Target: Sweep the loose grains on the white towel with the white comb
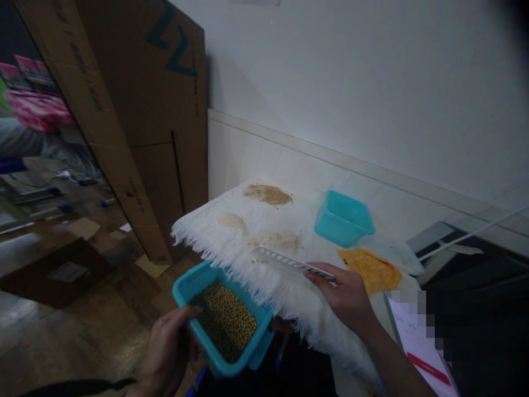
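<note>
Two teal tubs! The left hand (169,347) grip clamped the bean-filled tub (259,343); the empty tub (345,220) sat on the table (378,302); the right hand (347,295) grip pinched one slotted scraper (289,263).

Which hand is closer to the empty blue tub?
Right. The right hand, holding a white scraper, sits just in front of the empty tub; the left hand is farther off, gripping the bean-filled tub.
</note>
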### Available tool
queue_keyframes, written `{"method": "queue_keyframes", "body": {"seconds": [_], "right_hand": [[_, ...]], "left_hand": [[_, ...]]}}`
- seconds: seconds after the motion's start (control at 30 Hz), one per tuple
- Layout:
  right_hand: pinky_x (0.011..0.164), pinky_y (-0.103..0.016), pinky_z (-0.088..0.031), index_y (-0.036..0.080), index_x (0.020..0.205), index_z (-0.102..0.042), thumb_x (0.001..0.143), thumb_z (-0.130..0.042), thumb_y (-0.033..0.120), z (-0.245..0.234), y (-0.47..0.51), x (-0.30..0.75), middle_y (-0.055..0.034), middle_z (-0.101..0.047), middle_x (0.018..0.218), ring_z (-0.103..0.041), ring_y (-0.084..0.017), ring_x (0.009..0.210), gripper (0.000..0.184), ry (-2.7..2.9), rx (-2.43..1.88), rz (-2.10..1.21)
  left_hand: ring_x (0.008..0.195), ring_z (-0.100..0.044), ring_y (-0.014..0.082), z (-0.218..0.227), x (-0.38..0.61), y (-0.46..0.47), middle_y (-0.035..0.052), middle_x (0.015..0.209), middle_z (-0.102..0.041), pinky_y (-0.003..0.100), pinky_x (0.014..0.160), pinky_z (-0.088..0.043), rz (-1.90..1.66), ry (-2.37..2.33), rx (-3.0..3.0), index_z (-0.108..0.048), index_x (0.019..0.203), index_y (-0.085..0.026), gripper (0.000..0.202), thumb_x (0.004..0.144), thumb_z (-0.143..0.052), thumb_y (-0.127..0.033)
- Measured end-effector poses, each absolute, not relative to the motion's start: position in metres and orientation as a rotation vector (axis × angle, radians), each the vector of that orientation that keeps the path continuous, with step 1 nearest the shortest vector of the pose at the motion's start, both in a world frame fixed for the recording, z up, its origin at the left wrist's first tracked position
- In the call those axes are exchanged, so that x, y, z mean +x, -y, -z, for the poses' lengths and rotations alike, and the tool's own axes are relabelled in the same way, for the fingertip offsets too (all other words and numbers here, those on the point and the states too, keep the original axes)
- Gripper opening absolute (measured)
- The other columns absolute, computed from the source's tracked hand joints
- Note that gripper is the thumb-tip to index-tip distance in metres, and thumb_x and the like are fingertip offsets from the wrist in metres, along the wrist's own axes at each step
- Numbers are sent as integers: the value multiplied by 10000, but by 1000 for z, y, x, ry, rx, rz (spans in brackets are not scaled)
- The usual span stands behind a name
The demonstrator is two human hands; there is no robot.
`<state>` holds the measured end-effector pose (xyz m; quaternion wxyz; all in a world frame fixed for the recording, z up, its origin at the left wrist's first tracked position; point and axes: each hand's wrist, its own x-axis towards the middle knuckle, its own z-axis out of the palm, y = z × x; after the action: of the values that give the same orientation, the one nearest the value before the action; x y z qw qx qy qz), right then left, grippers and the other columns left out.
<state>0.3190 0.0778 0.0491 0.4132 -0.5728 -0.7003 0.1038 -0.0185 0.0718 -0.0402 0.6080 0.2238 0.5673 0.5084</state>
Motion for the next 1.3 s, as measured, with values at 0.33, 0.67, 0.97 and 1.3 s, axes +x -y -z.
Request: {"method": "queue_keyframes", "body": {"seconds": [0.33,0.67,0.97,1.3], "right_hand": [[811,-379,-769,328,968,-957,1020,-756,457,-51,-80,312,-42,-925,946,-921,-301,861,244,1691,-1414,-260],[796,-370,-759,311,937,-954,1015,-747,461,-52,-89,320,-50,-918,887,-915,-297,817,267,1707,-1403,-239],[801,-369,-757,313,948,-955,1011,-750,462,-53,-90,320,-42,-920,901,-915,-291,826,262,1728,-1405,-277],[764,-329,-730,294,932,-952,954,-785,390,-60,-101,324,-34,-921,895,-908,-276,815,194,1767,-1364,-430]], "left_hand": [[272,-384,133,51,-19,-72,42,311,-501,282,323,-314,-1196,-1328,516,-598,360,-251,470,653,-851,-518],[271,-407,135,51,-17,-70,49,316,-514,276,333,-314,-1192,-1309,520,-632,370,-235,465,657,-857,-524],[280,-396,131,48,-16,-71,25,318,-492,277,322,-323,-1187,-1323,533,-612,357,-257,459,634,-858,-528],[285,-423,137,44,-17,-69,45,339,-550,269,325,-336,-1182,-1285,528,-655,380,-244,436,669,-861,-497]]}}
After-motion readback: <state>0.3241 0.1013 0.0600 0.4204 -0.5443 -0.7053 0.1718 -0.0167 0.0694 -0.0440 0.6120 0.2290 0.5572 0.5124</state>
